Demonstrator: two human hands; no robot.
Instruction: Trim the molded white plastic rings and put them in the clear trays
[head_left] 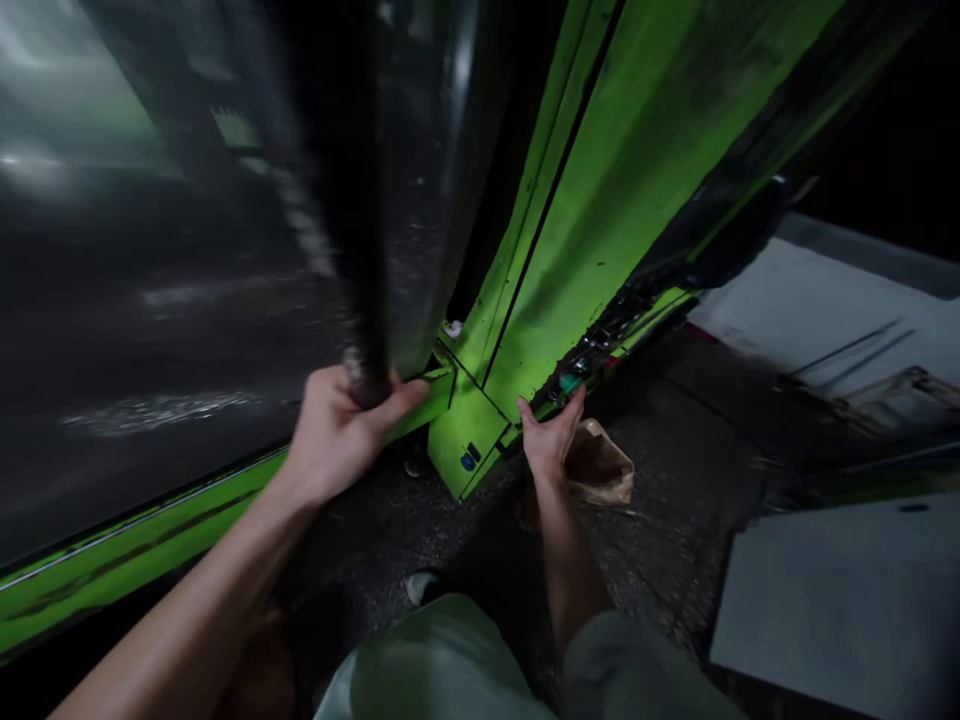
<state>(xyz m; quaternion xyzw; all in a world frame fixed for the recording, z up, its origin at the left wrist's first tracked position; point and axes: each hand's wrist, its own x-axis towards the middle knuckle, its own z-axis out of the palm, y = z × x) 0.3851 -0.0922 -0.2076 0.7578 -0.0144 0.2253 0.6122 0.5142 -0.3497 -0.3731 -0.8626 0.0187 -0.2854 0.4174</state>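
My left hand [337, 430] is wrapped round the lower end of a dark bar [360, 320], in front of a dark, shiny panel [187, 300] at the left. My right hand [549, 435] is at the lower edge of a bright green machine frame [600, 210], thumb and index finger spread apart. Its index fingertip is at a small teal-green part [571, 382], beside dark and shiny fittings [592, 350]. Whether the fingertip touches that part cannot be made out. A green corner block [465, 440] with two small blue-black buttons lies between my hands.
An open brown paper bag [600, 465] stands on the dark, littered floor [667, 480] just right of my right hand. Pale panels [840, 600] are at the lower right. A white surface [825, 310] with thin rods lies farther right.
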